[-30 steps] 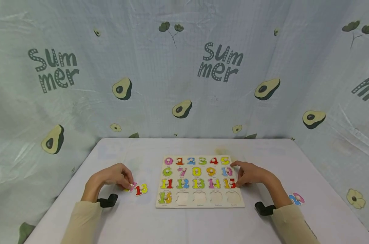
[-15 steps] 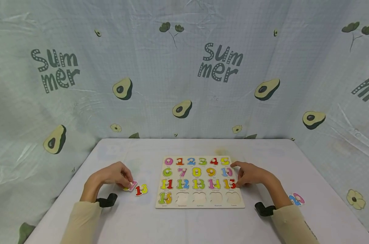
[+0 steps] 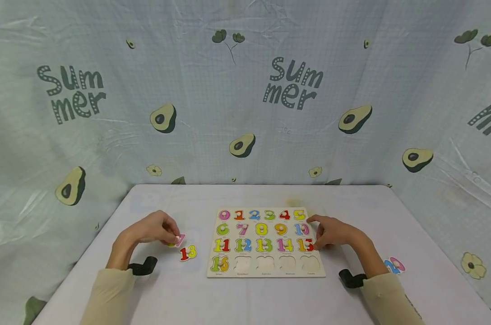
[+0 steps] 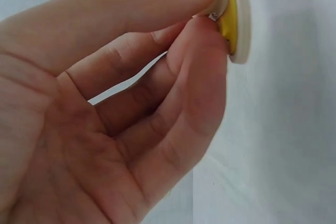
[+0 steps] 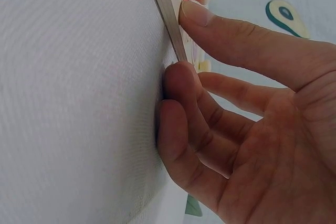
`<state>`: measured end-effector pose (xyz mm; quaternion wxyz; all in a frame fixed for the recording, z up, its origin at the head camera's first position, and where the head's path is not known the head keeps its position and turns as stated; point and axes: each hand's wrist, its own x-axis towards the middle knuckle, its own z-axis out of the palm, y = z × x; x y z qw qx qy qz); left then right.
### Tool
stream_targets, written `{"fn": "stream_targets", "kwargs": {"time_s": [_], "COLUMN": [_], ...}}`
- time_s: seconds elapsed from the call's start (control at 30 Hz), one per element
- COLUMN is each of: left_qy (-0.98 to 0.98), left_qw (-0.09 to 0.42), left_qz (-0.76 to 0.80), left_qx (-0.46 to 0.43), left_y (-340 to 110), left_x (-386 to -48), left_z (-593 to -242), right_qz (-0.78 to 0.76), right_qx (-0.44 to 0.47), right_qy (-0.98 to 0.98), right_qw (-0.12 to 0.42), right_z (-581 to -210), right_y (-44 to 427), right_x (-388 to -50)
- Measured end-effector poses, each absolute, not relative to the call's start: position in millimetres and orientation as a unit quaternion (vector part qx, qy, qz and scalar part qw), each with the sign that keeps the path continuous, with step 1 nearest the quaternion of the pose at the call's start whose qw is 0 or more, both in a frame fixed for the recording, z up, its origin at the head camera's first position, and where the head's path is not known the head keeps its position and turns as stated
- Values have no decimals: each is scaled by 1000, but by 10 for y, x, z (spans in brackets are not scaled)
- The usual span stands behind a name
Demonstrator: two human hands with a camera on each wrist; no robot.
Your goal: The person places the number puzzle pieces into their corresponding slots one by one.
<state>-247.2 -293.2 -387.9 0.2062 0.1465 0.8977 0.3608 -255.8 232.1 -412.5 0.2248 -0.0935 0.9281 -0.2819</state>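
Note:
My left hand (image 3: 158,228) pinches a yellow and pink number puzzle piece (image 3: 180,240) by its knob, between thumb and fingertips. The left wrist view shows that piece (image 4: 233,32) edge-on and partly hidden by the fingers. A red and yellow 13 piece (image 3: 188,253) lies on the table just right of it. The wooden number puzzle board (image 3: 245,274) holds colourful number pieces in its upper rows, a 16 at bottom left and bare recesses beside it. My right hand (image 3: 335,231) grips the board's right edge, thumb on its face, fingers curled against the side.
A blue and pink number piece (image 3: 394,265) lies by the right forearm. Both wrists wear black camera mounts (image 3: 143,267). The white table (image 3: 266,300) ends at a patterned curtain (image 3: 286,153) behind.
My left hand has shifted slightly up and right with the yellow and pink piece, which has turned a little. The right hand and the board have stayed in place.

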Motion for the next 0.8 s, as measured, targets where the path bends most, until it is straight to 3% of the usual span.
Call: {"fn": "stream_targets", "kwargs": {"time_s": [0.8], "left_qy": [880], "left_qw": [178], "left_qz": [374], "left_qx": [233], "left_y": [-2261], "left_x": [-2504], "left_z": [-3863], "right_qz": [-281], "right_qx": [-89], "right_qy": [929], "right_qw": [224], "right_z": [-4157], "right_y": [2305], "right_x": [-2601]}}
